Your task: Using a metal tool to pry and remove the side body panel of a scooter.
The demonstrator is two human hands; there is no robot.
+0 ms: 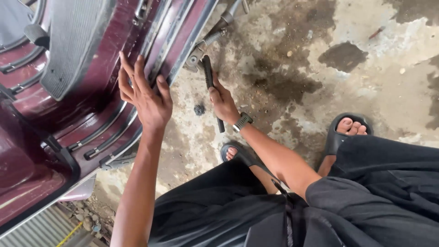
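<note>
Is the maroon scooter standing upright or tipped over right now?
Tipped. The scooter leans over, floorboard facing up-camera, steadied by the left hand; right hand holds a black tool.

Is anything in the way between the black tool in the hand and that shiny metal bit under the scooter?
Nothing visible. The right hand holds the black tool, and its top end already sits right beside the metal fitting with the spring. The left hand rests flat on the scooter's edge, off to the side.

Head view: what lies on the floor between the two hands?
In the head view, only stained concrete floor and one small dark round part lie between the left hand and right hand.
</note>
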